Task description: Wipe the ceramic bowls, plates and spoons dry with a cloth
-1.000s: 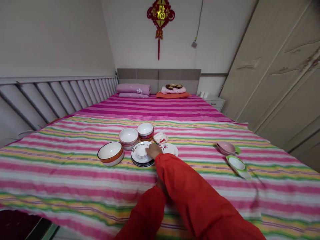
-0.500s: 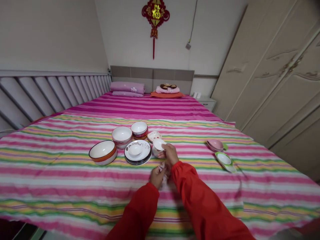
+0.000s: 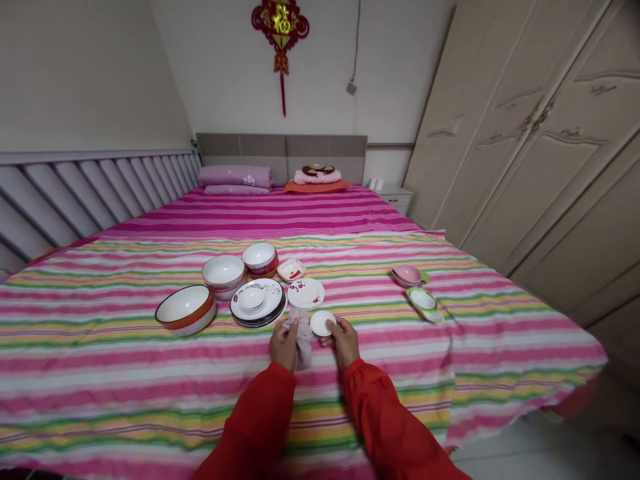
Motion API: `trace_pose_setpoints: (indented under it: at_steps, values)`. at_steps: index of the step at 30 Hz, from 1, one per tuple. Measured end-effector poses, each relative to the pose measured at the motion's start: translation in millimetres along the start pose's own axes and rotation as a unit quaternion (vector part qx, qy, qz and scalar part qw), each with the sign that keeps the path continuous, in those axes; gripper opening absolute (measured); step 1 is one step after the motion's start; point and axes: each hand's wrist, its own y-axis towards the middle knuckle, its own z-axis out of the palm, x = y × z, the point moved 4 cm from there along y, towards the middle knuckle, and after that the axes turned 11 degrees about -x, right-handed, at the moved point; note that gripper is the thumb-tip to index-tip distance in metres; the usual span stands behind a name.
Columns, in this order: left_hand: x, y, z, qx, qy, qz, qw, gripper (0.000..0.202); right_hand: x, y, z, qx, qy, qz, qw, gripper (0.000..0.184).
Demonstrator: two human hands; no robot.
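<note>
Head camera showed the right hand (image 3: 345,341) over the bed (image 3: 150,377), its fingers pinching a small dish (image 3: 321,323) by the edge, probably to leave its face uncovered. Just beside, the left hand (image 3: 283,345) pinched a bunched cloth (image 3: 304,343).

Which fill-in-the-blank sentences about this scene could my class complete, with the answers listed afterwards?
1. The ____ hand holds a crumpled cloth.
2. The right hand holds a small dish coloured ____.
3. Both sleeves are ____.
4. In the picture, the pink bowl lies to the ____ of the plate stack.

Missing words: left; white; red; right.
</note>
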Motion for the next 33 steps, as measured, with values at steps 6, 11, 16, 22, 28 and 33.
trace_pose_setpoints:
  at_steps: [6,11,16,22,28,33]
  values:
    - [-20,-1,18.3,0.070,0.113,0.112,0.985,0.024,-4,-1,2,0.060,-0.037,-0.031,0.997,0.055]
    - [-18,-25,40.0,0.154,0.220,0.189,0.945,0.018,-6,2,-1,0.098,-0.050,-0.054,0.992,0.047]
    - [-15,-52,45.0,0.239,0.423,0.340,0.805,0.031,-4,6,-6,0.065,0.000,-0.037,0.997,0.039]
    - [-23,-45,23.9,0.323,0.486,0.419,0.695,0.035,-11,6,-6,0.095,0.002,-0.015,0.995,0.049]
    - [-22,-33,22.2,0.288,0.548,0.414,0.668,0.036,-11,6,-3,0.119,-0.031,-0.025,0.992,0.050]
    - [-11,-48,39.5,0.298,0.526,0.384,0.698,0.043,-3,11,-8,0.075,-0.041,-0.094,0.992,0.039]
